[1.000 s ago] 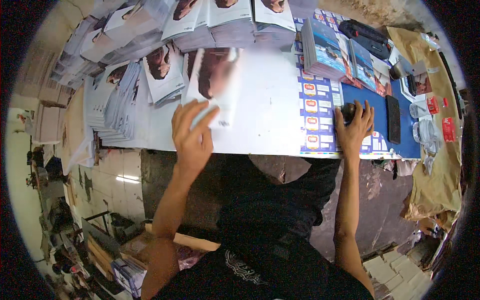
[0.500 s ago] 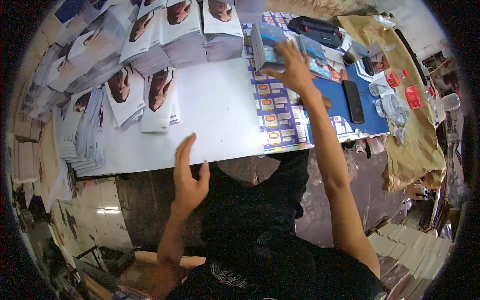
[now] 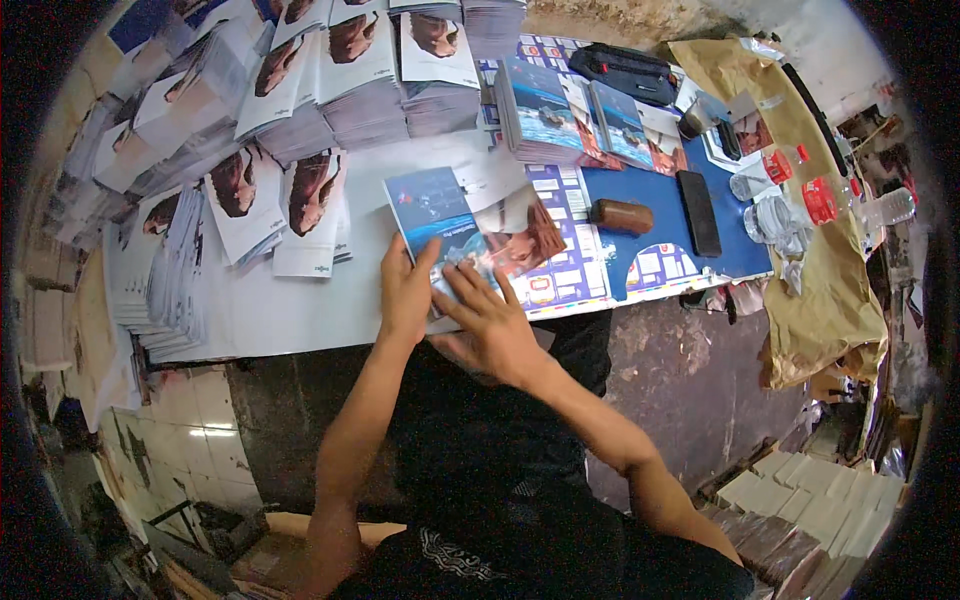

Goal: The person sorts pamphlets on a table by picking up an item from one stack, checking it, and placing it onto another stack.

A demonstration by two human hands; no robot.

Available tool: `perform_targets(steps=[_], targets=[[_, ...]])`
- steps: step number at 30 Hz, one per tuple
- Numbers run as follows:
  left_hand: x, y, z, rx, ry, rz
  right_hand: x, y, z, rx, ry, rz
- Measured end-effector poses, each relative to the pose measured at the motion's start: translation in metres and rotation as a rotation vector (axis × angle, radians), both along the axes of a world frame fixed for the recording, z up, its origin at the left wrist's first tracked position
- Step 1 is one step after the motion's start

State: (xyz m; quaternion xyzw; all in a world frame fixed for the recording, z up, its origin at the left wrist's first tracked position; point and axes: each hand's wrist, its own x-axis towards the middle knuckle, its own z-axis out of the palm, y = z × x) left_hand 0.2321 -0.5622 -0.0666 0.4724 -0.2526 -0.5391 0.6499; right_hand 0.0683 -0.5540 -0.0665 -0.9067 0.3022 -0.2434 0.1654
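Head view: both hands meet on one sheet (image 3: 435, 205), blue on its left panel, white and brown on its right. The left hand (image 3: 405, 300) pinches the lower left edge, thumb on the printed face; an edge grip like this likely steadies the sheet while leaving most of its face uncovered. The right hand (image 3: 495, 325) lies across the lower part, fingers spread on the print, probably to keep the paper flat. Whether its thumb also nips the lower edge, I cannot tell. The sheet sits at the table's near edge, over the white board (image 3: 260, 310) and the purple print (image 3: 550, 290), and is tilted relative to that edge.

Left of the grip, a leaflet pile (image 3: 310, 220) and a fanned pile (image 3: 165, 275) lie within easy reach, presumably so the left hand need not stretch. Beyond the grip stand taller stacks (image 3: 365, 115), packed side by side, which probably helps them stay upright.

Beyond and right of the grip, the blue-covered stack (image 3: 540, 105) matches the sheet's look and seems set for the right hand. Directly right, a brown block (image 3: 621, 217) and a phone (image 3: 698, 213) rest apart from the sheet, clear of both hands; bottles (image 3: 755, 178) stand farther right, which likely keeps wet away from the paper.
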Motion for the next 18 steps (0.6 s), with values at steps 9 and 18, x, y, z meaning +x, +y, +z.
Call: perform_targets(steps=[9, 18], targets=[[-0.001, 0.060, 0.024, -0.097, -0.366, 0.108, -0.088, -0.029, 0.011, 1.447, -1.119, -0.439], [0.034, 0.094, -0.004, 0.307, -0.810, 0.400, -0.073, -0.039, 0.003, 1.478, -1.000, -0.366]])
